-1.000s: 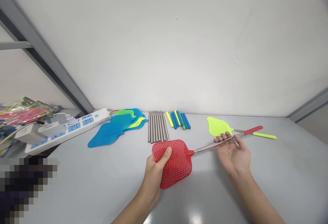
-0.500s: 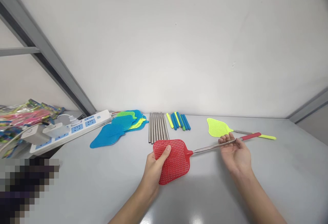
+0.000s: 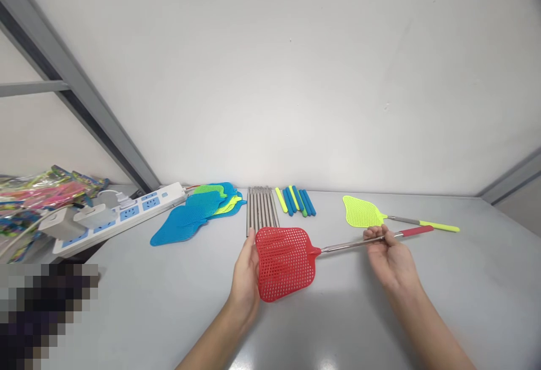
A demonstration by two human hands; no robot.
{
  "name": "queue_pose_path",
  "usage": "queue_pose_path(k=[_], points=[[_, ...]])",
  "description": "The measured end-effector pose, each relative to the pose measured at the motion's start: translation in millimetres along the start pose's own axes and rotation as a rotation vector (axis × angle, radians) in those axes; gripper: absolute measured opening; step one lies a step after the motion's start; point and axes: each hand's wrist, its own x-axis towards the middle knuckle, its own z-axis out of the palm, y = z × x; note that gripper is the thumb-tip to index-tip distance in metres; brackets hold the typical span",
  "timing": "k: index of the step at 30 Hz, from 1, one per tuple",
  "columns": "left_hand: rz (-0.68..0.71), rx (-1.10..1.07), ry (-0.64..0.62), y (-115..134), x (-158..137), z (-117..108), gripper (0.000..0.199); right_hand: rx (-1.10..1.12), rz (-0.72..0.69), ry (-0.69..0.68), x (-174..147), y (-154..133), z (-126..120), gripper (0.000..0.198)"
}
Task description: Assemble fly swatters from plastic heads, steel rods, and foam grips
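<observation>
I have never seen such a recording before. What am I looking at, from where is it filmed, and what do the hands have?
There is no machine here: these are one person's bare hands. Every picture comes from one camera worn on that person's head, looking forward and down. The left hand is behind the wide end of a red fly swatter, its thumb by the edge; how firmly it grips is hidden. The right hand holds the swatter's metal rod near the red handle. On the grey table lie, from left to right, a white power strip, overlapping blue, green and yellow mesh heads, loose metal rods, short coloured sticks and a yellow swatter.
</observation>
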Motion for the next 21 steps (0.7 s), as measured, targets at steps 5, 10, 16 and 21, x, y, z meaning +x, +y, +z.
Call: queue_pose_path(k=[5, 10, 16, 21], points=[[-0.106, -0.119, -0.098, 5, 2, -5, 0.042, 0.043, 0.042, 0.038, 3, -1, -1, 0.024], [0.019, -0.070, -0.178, -21, 2, -5, 0.032, 0.001, 0.102, 0.022, -16, 17, 1, 0.018], [0.099, 0.112, -0.266, -34, -4, 4, 0.041, -0.069, 0.167, -0.065, -50, 41, 0, 0.007], [0.109, 0.061, -0.190, -28, 1, 4, 0.044, -0.055, 0.222, -0.123, -58, 42, -3, 0.003]])
